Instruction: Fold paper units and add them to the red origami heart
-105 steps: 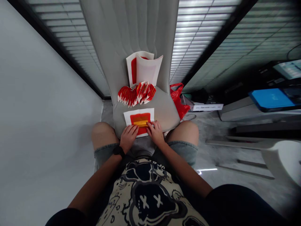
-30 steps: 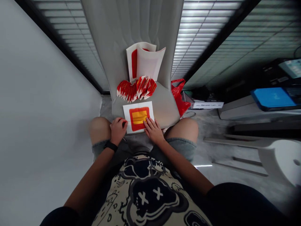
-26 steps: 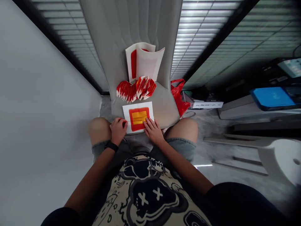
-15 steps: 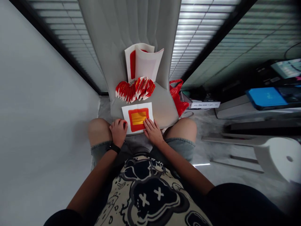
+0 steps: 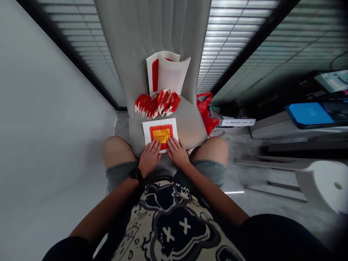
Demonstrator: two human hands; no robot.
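A white sheet of paper (image 5: 147, 127) with a red square and a yellow-gold rectangle at its middle lies flat near the front of a grey chair seat (image 5: 190, 127). My left hand (image 5: 150, 156) rests on the sheet's lower left part, fingers stretched out over the red and the edge of the yellow. On the lower right lies my right hand (image 5: 177, 150), flat, its fingertips at the yellow's right edge. Behind the sheet stands a row of folded red and white paper pieces (image 5: 157, 104), packed like a fan.
Curled white sheets with red print (image 5: 172, 74) lean on the chair's backrest (image 5: 152, 25). At the right are a red plastic bag (image 5: 208, 112), a box (image 5: 236, 122), a blue object (image 5: 310, 113) and a white stool (image 5: 326, 181). A wall (image 5: 54, 127) runs along the left.
My left hand has moved right from the sheet's left edge onto its lower part, and its curled fingers have straightened. My right hand stays in place on the sheet.
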